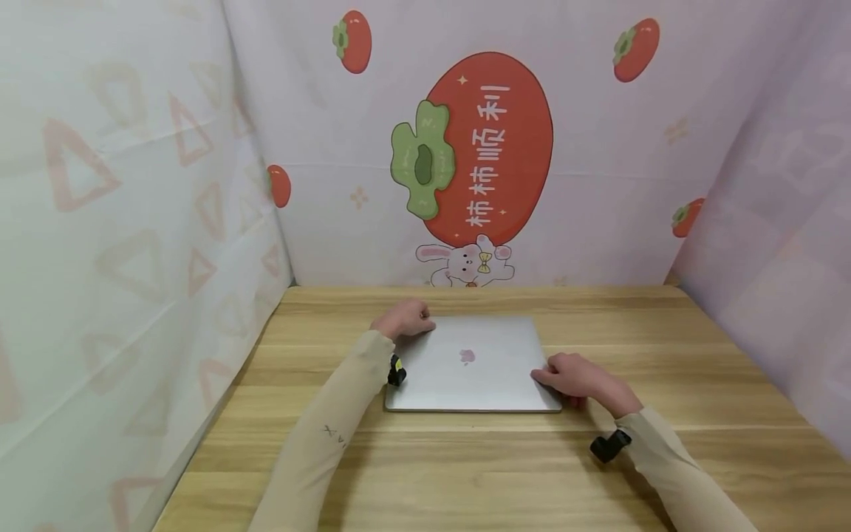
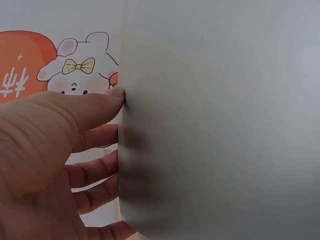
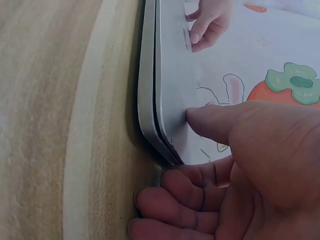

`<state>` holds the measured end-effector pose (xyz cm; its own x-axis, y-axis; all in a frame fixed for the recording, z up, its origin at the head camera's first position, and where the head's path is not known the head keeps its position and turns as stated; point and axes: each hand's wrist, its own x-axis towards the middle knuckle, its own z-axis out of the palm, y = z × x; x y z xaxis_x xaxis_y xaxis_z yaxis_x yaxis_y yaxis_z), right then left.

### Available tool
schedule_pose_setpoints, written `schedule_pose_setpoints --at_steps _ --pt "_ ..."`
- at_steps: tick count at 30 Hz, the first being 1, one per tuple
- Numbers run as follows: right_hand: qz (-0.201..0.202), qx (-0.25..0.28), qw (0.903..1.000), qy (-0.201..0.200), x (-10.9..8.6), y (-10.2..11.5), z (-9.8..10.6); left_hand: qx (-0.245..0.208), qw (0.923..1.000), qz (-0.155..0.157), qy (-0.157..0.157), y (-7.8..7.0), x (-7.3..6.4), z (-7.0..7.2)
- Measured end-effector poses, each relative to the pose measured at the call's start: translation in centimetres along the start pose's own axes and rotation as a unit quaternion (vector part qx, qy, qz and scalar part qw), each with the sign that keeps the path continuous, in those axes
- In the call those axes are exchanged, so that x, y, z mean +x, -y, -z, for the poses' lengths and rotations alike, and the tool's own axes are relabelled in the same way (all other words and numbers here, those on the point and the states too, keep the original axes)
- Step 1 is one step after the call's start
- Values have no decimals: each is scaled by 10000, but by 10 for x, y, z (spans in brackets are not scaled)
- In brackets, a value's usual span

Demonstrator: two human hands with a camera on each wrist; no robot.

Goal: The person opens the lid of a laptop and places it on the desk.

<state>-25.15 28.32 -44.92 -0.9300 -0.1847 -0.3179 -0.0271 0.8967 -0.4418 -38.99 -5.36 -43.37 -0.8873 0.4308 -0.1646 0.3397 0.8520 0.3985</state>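
A closed silver laptop (image 1: pixel 488 340) with an apple logo on its lid lies on the wooden table. My left hand (image 1: pixel 405 319) grips its far left part; the left wrist view shows the thumb (image 2: pixel 102 105) at the lid's edge and the other fingers along the side. At the near right side, my right hand (image 1: pixel 573 375) holds the laptop, its thumb (image 3: pixel 210 120) on the lid and the fingers curled by the edge. A thin dark gap between lid and base shows in the right wrist view. The laptop's underside is hidden.
The wooden table (image 1: pixel 465 473) runs back to a white cloth (image 1: pixel 598 148) printed with persimmons and a rabbit. Patterned cloth also hangs on the left and right. A small black wrist camera (image 1: pixel 609 446) sits on the right sleeve, another (image 1: pixel 397 371) on the left.
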Motion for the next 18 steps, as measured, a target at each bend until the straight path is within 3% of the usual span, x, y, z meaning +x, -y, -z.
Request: schedule_pose_setpoints --at_steps 7,18 --pt "155 140 9998 23 1 3 1 313 9993 -135 -154 3 -3 0" --pt "343 363 9986 188 -5 1 7 652 9977 -9 -174 8 -15 1"
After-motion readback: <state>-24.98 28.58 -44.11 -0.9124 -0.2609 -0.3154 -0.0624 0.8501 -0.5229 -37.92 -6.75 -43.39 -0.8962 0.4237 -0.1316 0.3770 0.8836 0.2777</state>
